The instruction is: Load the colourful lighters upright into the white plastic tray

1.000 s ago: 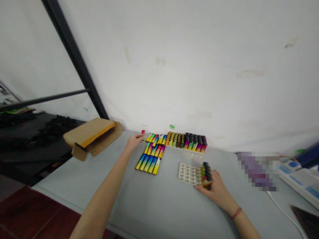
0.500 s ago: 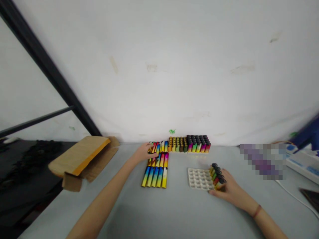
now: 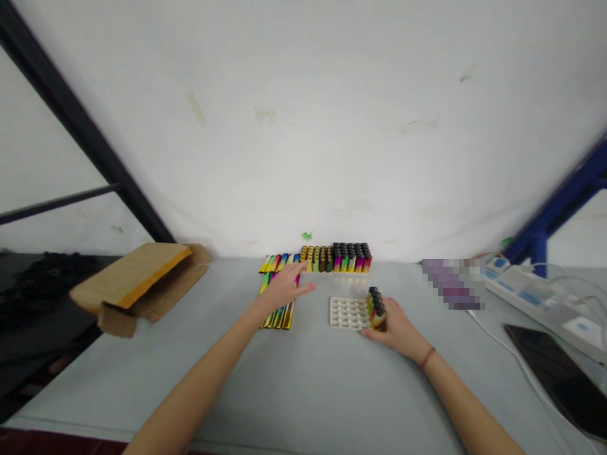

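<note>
My left hand [image 3: 283, 289] hovers over rows of shiny, rainbow-and-gold slim tubes [image 3: 277, 318] lying flat, partly hiding them. Its fingers are apart and I see nothing in them. At the right side of a white tray [image 3: 348, 313] with a grid of sockets, my right hand [image 3: 396, 327] is closed, its thumb by the front corner and its fingers behind one row of upright black-topped tubes [image 3: 376, 308] resembling lighters. The other visible sockets hold nothing. Part of the right grip is hidden by that row.
Against the wall stand gold-topped tubes [image 3: 317, 259] and a block of black-topped tubes [image 3: 351, 257]. A torn cardboard box [image 3: 137, 275] lies left. To the right are a pixelated item [image 3: 450, 284], a power strip [image 3: 545, 313], a white cable [image 3: 502, 344] and a phone [image 3: 562, 373].
The view has shifted, so the table things appear further left. My left hand has moved right across the lying tubes, its fingers now apart. My right hand stays at the tray.
</note>
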`<state>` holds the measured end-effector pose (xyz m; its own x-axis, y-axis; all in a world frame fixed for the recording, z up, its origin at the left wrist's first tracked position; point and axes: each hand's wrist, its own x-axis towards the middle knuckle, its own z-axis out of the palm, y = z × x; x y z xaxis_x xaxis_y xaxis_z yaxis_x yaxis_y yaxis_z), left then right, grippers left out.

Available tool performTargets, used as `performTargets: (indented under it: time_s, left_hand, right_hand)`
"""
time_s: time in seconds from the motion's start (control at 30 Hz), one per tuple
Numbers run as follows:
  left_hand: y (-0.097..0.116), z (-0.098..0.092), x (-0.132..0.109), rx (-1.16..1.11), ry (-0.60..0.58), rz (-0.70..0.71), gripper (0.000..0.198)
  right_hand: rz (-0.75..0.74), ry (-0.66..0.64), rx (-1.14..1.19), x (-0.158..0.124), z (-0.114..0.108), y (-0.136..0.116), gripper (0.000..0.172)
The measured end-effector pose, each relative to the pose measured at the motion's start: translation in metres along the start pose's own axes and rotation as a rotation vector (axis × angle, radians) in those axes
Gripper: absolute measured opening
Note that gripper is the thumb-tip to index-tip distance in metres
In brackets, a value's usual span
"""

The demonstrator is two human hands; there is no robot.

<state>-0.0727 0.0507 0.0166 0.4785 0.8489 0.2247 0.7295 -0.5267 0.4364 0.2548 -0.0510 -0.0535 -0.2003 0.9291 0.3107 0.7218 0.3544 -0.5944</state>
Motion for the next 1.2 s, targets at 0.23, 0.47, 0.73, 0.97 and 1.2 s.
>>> performTargets:
  time_s: [0.23, 0.47, 0.73, 0.97, 1.2]
  left_hand:
    - [0.127, 0.106, 0.009, -0.267, -0.171, 0.046, 0.112]
    - [0.161, 0.121, 0.012, -0.365, 0.098, -0.098, 0.042]
    - [0.169, 0.131, 0.023, -0.423, 0.278, -0.249, 0.022]
    - [0.168, 0.129, 0.026, -0.444, 0.285, -0.26, 0.018]
    - [0.177, 0.129, 0.028, -0.511, 0.309, -0.321, 0.016]
  right_hand:
    - [-0.04, 0.089, 0.033, 0.005, 0.008, -0.003, 0.078]
    - [0.006, 0.069, -0.109, 0.005, 0.008, -0.004, 0.082]
    - [0.059, 0.012, -0.184, 0.011, 0.002, -0.005, 0.067]
    - [0.104, -0.018, -0.236, 0.011, 0.0, -0.01, 0.061]
    - [0.114, 0.002, -0.26, 0.013, 0.001, -0.009, 0.058]
